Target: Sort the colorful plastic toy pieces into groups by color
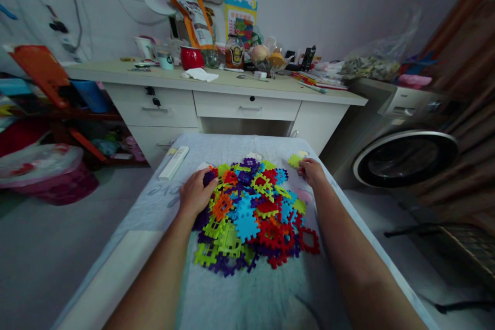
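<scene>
A heap of colourful plastic interlocking tiles (247,219) with notched edges lies on the cloth-covered table. My left hand (194,192) is at the heap's left edge, its thumb and fingers closed around a dark purple tile (209,177). Off the heap's far right side, my right hand (311,171) pinches a yellow-green tile (294,160) by its near edge. The fingertips of that hand are partly hidden. Red, blue, orange and purple tiles overlap one another between my two hands, and a red square frame tile (317,241) sticks out on the right.
A white oblong box (174,163) lies on the table's far left. Behind stands a white desk (247,108) with jars, a red pot (192,57) and papers. To the right is a washing machine (402,129); a pink basket (65,180) stands on the left.
</scene>
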`<state>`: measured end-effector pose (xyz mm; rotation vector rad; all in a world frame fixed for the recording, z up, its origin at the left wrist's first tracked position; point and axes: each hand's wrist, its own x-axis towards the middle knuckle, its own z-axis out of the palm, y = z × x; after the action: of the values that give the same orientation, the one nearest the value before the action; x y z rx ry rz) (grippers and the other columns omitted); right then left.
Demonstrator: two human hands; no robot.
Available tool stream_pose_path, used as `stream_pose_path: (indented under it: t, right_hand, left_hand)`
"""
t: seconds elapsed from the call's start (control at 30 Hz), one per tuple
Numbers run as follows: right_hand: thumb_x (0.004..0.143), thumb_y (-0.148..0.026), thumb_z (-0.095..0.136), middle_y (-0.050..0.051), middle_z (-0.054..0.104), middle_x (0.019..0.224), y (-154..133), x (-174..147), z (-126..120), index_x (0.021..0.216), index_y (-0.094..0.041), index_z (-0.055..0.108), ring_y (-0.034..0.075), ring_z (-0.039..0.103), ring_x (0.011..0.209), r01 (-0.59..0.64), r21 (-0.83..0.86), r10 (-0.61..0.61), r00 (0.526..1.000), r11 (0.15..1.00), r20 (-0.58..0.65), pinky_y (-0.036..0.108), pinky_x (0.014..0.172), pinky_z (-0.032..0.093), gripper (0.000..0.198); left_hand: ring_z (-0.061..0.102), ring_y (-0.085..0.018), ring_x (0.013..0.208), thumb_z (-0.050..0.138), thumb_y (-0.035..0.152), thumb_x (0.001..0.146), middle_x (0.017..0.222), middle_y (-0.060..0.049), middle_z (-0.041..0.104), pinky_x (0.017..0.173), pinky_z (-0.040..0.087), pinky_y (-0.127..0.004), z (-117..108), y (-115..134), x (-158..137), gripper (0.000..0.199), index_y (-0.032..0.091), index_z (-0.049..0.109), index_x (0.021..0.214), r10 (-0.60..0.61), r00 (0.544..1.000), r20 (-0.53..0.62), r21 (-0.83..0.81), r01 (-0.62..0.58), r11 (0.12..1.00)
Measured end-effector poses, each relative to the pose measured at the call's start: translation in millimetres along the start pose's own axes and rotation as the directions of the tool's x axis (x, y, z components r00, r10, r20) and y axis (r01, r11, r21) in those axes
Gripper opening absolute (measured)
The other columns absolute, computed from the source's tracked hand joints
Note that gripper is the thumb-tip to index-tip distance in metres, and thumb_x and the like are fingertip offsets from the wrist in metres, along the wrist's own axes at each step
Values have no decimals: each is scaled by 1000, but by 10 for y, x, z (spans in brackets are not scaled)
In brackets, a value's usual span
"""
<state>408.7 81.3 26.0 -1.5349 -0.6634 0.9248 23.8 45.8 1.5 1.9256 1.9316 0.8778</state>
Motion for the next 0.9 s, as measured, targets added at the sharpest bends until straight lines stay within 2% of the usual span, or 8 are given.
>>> stream_pose_path:
  t: [0.13, 0.3, 0.4, 0.47, 0.53, 0.67, 0.77, 0.9]
  right_hand:
    - [69, -12, 68, -9, 49, 52, 56, 249, 148, 80, -22, 46, 7, 49, 40, 18, 45, -13, 994, 999, -112, 16, 38, 43, 27]
    - [67, -10, 65, -6, 56, 66, 147, 422, 236, 85, -20, 49, 10, 61, 53, 70, 41, -63, 986, 997, -156, 19, 51, 54, 26]
    - [67, -11, 60, -4, 59, 75, 230, 433, 213, 90, -20, 54, 11, 64, 61, 124, 0, -122, 975, 992, -183, 21, 57, 56, 25]
    - [69, -12, 57, -1, 63, 81, 279, 420, 178, 94, -19, 60, 13, 65, 67, 184, -130, -205, 963, 974, -174, 24, 64, 57, 27]
    - [71, -13, 54, 3, 68, 88, 309, 406, 144, 95, -17, 66, 18, 67, 81, 262, -318, -311, 944, 911, -114, 30, 79, 56, 27]
    - [74, -10, 47, 9, 72, 106, 309, 381, 122, 89, -17, 73, 23, 62, 111, 414, -610, -435, 892, 675, 124, 37, 106, 41, 31]
    - [79, -11, 48, 11, 67, 122, 288, 357, 143, 93, -18, 75, 25, 57, 121, 467, -722, -430, 866, 511, 256, 38, 109, 38, 31]
    - [90, -22, 44, 12, 55, 142, 273, 328, 176, 111, -19, 72, 29, 51, 129, 455, -831, -365, 869, 321, 335, 43, 105, 41, 35]
  left_hand:
    - [54, -29, 127, 52, 43, 90, 135, -8, 61, 107, 39, -47, 2, 0, 7, 44, 24, 57, 129, -5, 1000, 8, 7, 5, 1000]
    - [54, -31, 126, 51, 44, 90, 134, -9, 61, 106, 40, -50, 7, 1, 15, 44, 24, 58, 129, -21, 1000, 8, 27, 21, 999]
    - [55, -30, 125, 52, 44, 90, 133, -9, 62, 105, 41, -49, 15, -9, 23, 44, 24, 58, 129, -18, 1000, 8, 32, 18, 999]
    - [55, -30, 125, 52, 44, 89, 133, -9, 62, 105, 41, -48, 20, -16, 28, 44, 24, 58, 128, -14, 1000, 7, 26, 14, 1000]
    - [55, -30, 125, 52, 44, 89, 134, -8, 62, 105, 40, -49, 23, -18, 30, 43, 25, 58, 128, -19, 1000, 7, 21, 19, 1000]
    - [54, -30, 126, 52, 44, 89, 134, -7, 62, 105, 40, -50, 19, -13, 24, 43, 26, 58, 128, -31, 999, 11, 12, 31, 999]
    - [54, -30, 126, 51, 44, 90, 134, -8, 61, 106, 40, -50, 16, -8, 19, 43, 26, 57, 128, -26, 1000, 17, 9, 26, 1000]
    - [53, -31, 127, 51, 44, 89, 135, -8, 61, 106, 39, -51, 11, 0, 23, 44, 25, 57, 129, -26, 999, 19, 18, 26, 1000]
